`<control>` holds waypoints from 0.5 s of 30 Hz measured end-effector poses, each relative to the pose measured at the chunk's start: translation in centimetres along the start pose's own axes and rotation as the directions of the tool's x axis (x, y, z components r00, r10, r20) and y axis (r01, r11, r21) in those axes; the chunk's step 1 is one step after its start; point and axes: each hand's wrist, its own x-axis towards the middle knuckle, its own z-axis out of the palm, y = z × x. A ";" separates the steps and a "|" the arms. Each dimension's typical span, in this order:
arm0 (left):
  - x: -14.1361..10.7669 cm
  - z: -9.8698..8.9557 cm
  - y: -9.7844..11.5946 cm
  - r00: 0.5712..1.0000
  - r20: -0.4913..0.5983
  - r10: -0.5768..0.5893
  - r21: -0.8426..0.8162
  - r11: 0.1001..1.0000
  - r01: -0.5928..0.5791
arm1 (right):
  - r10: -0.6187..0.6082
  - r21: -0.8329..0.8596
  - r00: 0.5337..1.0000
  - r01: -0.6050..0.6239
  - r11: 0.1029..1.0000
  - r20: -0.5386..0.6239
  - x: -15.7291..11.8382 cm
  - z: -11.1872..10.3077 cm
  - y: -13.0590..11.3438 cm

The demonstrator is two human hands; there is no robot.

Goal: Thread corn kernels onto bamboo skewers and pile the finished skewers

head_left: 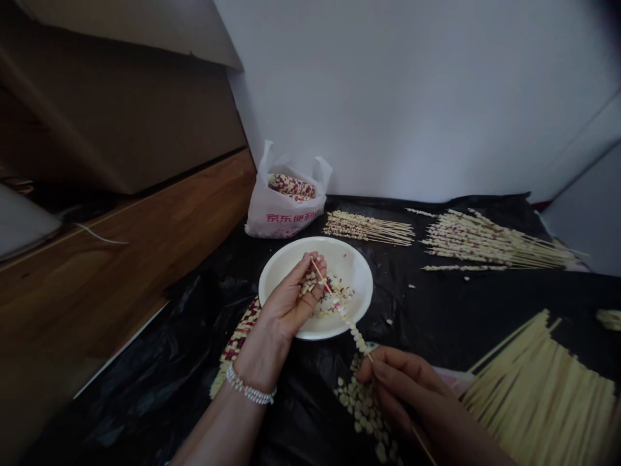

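Observation:
Over a white bowl (358,285) my left hand (294,294) is curled palm up around loose corn kernels, its fingertips at the upper tip of a thin wooden skewer. My right hand (412,388) pinches the skewer (358,338) lower down. Pale kernels are threaded along the skewer's middle, and its upper part shows bare wood. More kernels, pale and dark red, lie in the bowl. Below the bowl, next to my right hand, is a pile of pale kernels (363,408). A red-and-cream corn cob (240,340) lies partly behind my left wrist.
A white plastic bag (286,217) with corn cobs stands behind the bowl. Threaded skewers lie in a small bundle (366,228) and a larger one (490,239). Bare skewers (543,388) fan out at right. Black sheeting (412,317) covers the surface; a wooden board (160,226) runs along the left.

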 end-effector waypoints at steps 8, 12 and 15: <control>-0.2 -0.2 0.1 0.999 0.024 -0.047 0.123 0.991 0.043 | -0.053 -0.020 0.999 0.053 0.998 0.011 0.5 -0.4 0.5; -0.2 -0.5 0.1 0.988 0.113 -0.106 0.147 0.985 0.089 | -0.062 -0.032 0.998 0.063 0.998 0.010 0.5 -0.5 0.7; -0.3 -0.6 0.1 0.985 0.118 -0.126 0.216 0.971 0.098 | -0.078 -0.020 0.997 0.078 0.997 -0.016 0.4 -0.7 0.7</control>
